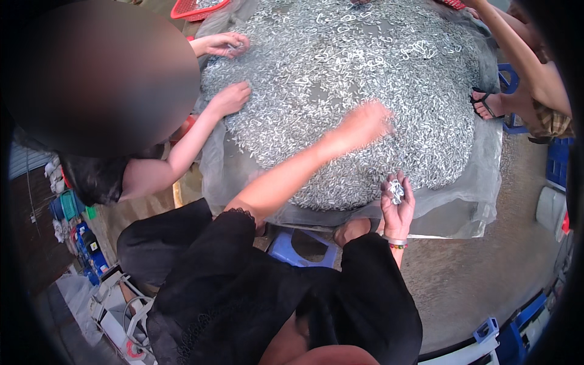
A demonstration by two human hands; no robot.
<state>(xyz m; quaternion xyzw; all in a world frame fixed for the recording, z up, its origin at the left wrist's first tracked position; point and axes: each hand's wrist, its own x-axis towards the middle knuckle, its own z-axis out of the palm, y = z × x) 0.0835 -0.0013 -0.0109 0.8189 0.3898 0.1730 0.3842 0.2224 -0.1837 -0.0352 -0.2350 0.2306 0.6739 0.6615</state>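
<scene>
A broad pile of small silvery fish covers a low table draped with grey mesh netting. My left hand is stretched over the near-middle part of the pile. Motion smears its fingers, so what they hold, if anything, does not show. At the pile's near right edge, my right hand is turned palm up. Its fingers curl around a small bunch of fish; a beaded bracelet circles the wrist.
To the left, a person's two hands work at the pile's edge. Another person's arm and sandalled foot are at the right. A red basket stands far left. A blue plastic stool is beneath the near edge.
</scene>
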